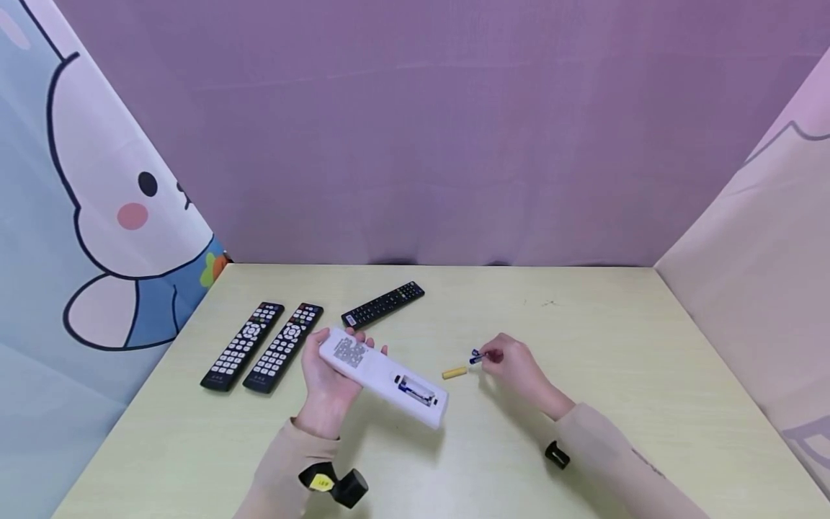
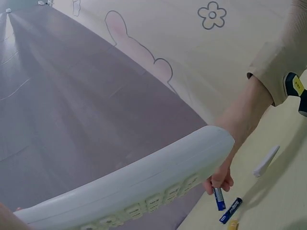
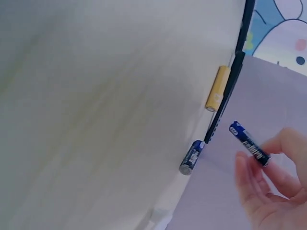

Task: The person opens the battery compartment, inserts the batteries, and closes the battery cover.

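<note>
Remote point(image 1: 382, 376): head view's lower centre, tilted, left hand point(image 1: 326, 389) curled round it; loosening could drop it;
Battery point(image 3: 250, 144): right-wrist view's right side, pinched by right hand point(image 1: 516, 369); so slight a hold may slip.

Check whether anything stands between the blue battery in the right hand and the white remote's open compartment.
Nothing visible stands between the blue battery in the right hand and the open compartment. In the head view, the yellow battery shows between them, but it lies on the table, below the raised white remote.
</note>
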Motion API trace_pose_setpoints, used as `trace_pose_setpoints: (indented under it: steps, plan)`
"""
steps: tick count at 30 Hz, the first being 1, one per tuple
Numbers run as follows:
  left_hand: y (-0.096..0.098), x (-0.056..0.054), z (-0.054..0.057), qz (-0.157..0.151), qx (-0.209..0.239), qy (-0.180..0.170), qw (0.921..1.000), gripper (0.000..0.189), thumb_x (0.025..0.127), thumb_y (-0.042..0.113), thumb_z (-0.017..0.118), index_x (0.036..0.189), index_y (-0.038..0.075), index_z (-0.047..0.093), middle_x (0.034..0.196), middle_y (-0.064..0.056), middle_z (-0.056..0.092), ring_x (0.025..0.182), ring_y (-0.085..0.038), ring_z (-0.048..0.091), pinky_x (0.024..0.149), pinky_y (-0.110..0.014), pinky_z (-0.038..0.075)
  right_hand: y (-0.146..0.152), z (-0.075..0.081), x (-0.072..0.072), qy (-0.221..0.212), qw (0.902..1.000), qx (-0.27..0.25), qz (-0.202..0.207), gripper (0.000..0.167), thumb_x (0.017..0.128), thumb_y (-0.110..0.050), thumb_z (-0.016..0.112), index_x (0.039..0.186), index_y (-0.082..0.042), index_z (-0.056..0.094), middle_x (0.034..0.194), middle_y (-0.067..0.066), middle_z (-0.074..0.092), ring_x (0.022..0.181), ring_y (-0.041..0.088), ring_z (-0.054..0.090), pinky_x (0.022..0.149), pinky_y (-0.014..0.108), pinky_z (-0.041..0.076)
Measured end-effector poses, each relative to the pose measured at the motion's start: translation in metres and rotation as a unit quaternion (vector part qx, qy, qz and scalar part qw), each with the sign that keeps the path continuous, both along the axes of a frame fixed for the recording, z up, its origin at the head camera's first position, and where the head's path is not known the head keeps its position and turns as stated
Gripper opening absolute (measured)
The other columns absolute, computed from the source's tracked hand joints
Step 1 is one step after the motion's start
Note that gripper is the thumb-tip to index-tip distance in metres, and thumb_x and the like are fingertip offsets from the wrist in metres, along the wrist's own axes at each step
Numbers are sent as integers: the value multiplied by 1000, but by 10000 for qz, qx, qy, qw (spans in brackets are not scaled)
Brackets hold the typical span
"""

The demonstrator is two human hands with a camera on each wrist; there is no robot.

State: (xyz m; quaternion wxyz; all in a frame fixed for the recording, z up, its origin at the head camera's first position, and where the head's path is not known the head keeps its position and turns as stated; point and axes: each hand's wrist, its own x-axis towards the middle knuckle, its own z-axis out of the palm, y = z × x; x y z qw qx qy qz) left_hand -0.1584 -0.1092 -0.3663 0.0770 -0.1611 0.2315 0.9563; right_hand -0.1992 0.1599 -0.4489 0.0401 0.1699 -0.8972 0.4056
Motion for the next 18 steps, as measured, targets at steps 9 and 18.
trace_pose_setpoints:
  steps: [9, 18]
  plan:
    - [0, 0, -1, -24, 2, 25, 10000, 27, 89, 35, 30, 88, 11, 39, 78, -4, 44, 75, -19, 45, 92, -44, 32, -1, 11, 8, -354, 9915, -1248, 102, 12, 76, -1, 65, 88, 0, 64, 84, 10, 63, 74, 19, 62, 64, 20, 50]
    - [0, -1, -2, -55, -31, 129, 9999, 26, 89, 35, 29, 94, 11, 36, 77, -3, 43, 76, -17, 43, 91, -43, 33, -9, 43, 29, -642, 9798, -1893, 33, 17, 78, -2, 63, 95, 3, 64, 90, 13, 61, 82, 19, 62, 72, 21, 49]
